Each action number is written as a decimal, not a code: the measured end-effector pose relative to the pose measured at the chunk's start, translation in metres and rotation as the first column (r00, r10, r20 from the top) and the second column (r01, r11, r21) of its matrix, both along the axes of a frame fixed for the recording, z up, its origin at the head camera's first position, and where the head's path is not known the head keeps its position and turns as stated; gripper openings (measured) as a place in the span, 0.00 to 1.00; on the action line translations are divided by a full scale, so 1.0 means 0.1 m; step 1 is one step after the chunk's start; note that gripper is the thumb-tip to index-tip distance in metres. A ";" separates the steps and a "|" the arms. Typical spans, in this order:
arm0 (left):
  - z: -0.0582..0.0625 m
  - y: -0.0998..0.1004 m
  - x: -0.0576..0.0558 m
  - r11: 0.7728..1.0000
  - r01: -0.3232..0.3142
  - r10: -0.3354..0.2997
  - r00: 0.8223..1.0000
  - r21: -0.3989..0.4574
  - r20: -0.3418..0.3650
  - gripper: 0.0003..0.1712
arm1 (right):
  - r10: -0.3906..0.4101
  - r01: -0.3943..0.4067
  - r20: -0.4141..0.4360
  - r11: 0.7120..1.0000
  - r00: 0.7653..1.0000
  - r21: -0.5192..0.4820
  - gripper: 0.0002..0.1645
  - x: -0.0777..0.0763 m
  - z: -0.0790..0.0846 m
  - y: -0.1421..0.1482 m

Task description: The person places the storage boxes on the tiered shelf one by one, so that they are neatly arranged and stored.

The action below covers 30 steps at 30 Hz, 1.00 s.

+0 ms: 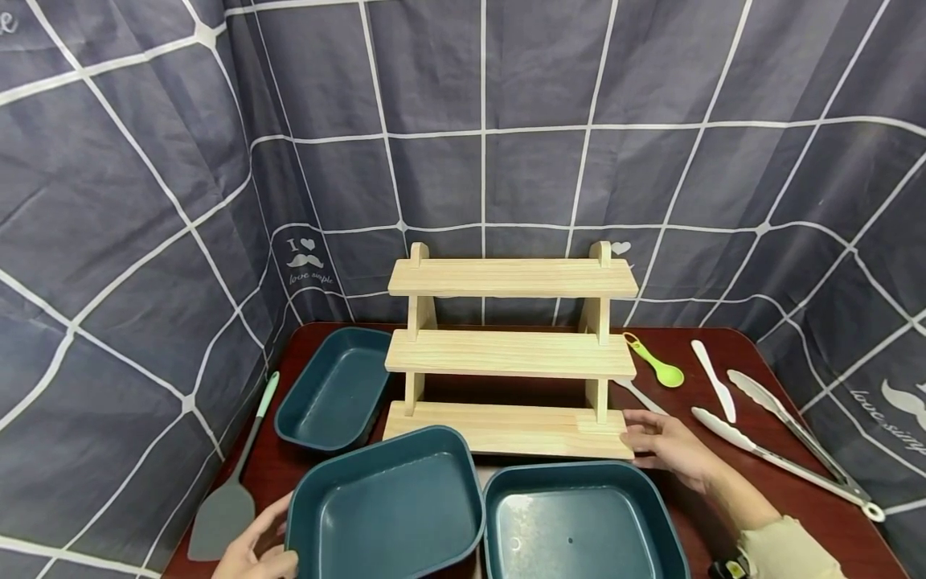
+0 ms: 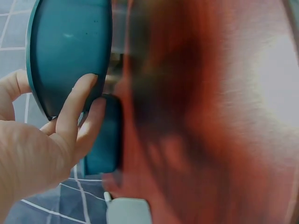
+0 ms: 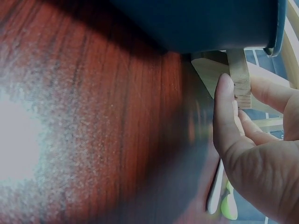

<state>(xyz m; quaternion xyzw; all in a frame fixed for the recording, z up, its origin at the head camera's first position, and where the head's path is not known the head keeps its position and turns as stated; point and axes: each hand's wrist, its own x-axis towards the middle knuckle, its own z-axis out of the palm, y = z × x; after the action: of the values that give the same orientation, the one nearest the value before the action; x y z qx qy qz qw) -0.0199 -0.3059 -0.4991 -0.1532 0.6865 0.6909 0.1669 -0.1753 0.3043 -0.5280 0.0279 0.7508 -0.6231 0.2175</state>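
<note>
My left hand (image 1: 264, 543) grips the left end of a dark teal plastic bin (image 1: 391, 507), thumb over the rim and fingers against its outer wall. The bin is tilted and raised off the table in the left wrist view (image 2: 70, 51). A three-tier light wooden display shelf (image 1: 510, 354) stands at the middle back. My right hand (image 1: 673, 450) pinches the right end of its lowest board (image 3: 240, 84) between thumb and fingers. A second teal bin (image 1: 579, 523) sits in front of the shelf, beside the held one. Another teal bin (image 1: 336, 390) stands left of the shelf.
A grey spatula (image 1: 224, 515) with a mint handle lies at the left edge. To the right are a green spoon (image 1: 661, 366), a white knife (image 1: 714, 382), a pale utensil (image 1: 640, 394) partly behind the shelf, and open tongs (image 1: 803, 458). A checked curtain (image 1: 535, 177) surrounds the table.
</note>
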 end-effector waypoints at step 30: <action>0.78 0.72 -0.69 1.000 0.001 -0.004 0.993 -0.027 -0.116 0.47 | -0.009 0.009 0.014 1.000 1.000 -0.028 0.44 -0.01 -0.01 -0.01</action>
<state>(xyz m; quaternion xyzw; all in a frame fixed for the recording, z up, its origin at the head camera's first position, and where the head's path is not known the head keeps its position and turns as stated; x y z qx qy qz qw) -0.0887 -0.2337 -0.4216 -0.1139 0.7044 0.6893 0.1255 -0.1761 0.3033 -0.5291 0.0326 0.7403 -0.6344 0.2201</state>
